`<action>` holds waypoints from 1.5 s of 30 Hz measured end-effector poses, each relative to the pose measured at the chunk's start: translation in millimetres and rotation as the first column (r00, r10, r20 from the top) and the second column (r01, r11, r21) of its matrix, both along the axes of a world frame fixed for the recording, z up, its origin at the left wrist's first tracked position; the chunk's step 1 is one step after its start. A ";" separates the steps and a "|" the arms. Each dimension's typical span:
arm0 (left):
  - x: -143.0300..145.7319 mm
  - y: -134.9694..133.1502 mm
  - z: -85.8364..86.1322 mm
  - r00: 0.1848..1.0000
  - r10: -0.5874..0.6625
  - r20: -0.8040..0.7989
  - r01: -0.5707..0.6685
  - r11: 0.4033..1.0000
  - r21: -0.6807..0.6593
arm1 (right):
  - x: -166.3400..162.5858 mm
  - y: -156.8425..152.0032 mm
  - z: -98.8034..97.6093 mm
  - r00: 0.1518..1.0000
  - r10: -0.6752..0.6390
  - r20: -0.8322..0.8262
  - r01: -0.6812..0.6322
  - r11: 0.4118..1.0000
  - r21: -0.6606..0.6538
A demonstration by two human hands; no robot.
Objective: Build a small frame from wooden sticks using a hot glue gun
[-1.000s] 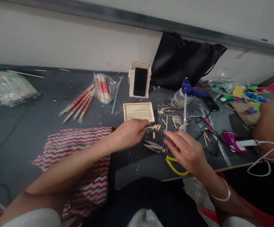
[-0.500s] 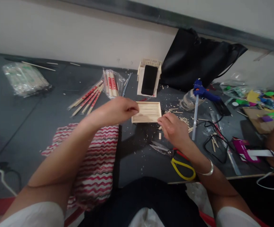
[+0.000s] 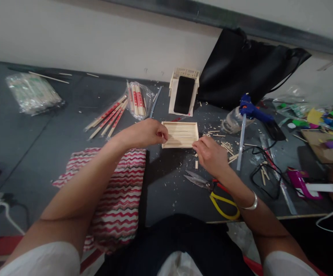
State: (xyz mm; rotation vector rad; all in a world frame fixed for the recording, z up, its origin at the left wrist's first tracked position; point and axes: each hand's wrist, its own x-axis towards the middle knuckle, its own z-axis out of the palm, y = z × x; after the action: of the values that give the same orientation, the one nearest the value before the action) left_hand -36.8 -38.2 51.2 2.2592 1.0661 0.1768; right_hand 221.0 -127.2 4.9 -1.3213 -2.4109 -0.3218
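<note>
Pinching the flat stick panel (image 3: pixel 180 134) on the dark table (image 3: pixel 68 115) between phone stand and scissors (image 3: pixel 212 188), left hand (image 3: pixel 143 133) fingertips at its left edge, right hand (image 3: pixel 211 155) curled at the near corner; likely light, brittle, best gripped by edges

Our left hand (image 3: pixel 143 134) and right hand (image 3: pixel 209 155) now grip opposite edges of the stick tray (image 3: pixel 180 134), away from the scissors (image 3: pixel 209 188).

stick tray (image 3: pixel 180 134): 1 | scissors (image 3: pixel 212 189): 1 | glue guns (image 3: pixel 251 111): 2 | phone (image 3: pixel 184 94): 1 | hands (image 3: pixel 143 133): 2
</note>
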 end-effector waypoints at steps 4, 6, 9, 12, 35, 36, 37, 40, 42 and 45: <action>-1.2 0.8 0.1 1.000 -0.010 0.021 0.011 0.999 -0.032 | -1.1 -0.1 -0.9 1.000 -0.010 0.027 0.011 1.000 -0.007; 0.4 -0.2 1.3 1.000 0.008 0.002 -0.008 0.997 -0.079 | -1.3 0.0 -1.6 0.999 -0.008 0.050 0.007 1.000 0.008; 4.0 -2.4 4.7 0.998 0.039 -0.041 -0.044 0.990 -0.135 | -1.6 0.1 -2.6 0.999 -0.005 0.052 0.004 1.000 0.017; 7.1 -4.1 8.3 0.996 0.047 -0.082 -0.059 0.986 -0.157 | -2.5 0.0 -3.0 0.998 -0.017 0.062 0.016 1.000 0.014; 13.0 -10.7 11.7 0.978 0.010 -0.208 -0.027 0.996 -0.083 | -0.6 2.9 -6.9 1.000 0.003 0.027 -0.002 1.000 -0.006; 13.2 -10.7 11.5 0.978 0.007 -0.210 -0.024 0.997 -0.079 | -0.6 3.1 -7.1 1.000 0.005 0.021 -0.005 1.000 -0.001; 13.3 -10.6 11.1 0.977 0.005 -0.214 -0.022 0.997 -0.074 | -0.5 3.3 -7.3 1.000 0.007 0.013 -0.007 1.000 0.001; 13.4 -9.9 9.8 0.973 -0.004 -0.230 -0.007 0.999 -0.048 | 1.4 3.7 -7.3 0.999 0.002 -0.033 -0.003 1.000 -0.016; 13.5 -9.5 9.2 0.970 -0.008 -0.242 0.002 1.000 -0.025 | 4.9 3.7 -6.0 0.997 -0.011 -0.080 0.008 0.999 -0.041; 14.2 -9.7 9.1 0.966 -0.011 -0.257 0.010 1.000 -0.006 | 11.8 2.7 -1.8 0.992 -0.028 -0.124 0.021 0.998 -0.057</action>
State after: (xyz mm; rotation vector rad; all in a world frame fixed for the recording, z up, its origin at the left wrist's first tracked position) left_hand -22.6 -48.0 60.3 2.3278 1.1837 -0.1274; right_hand 232.8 -124.5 3.1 -1.3539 -2.3172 -0.1742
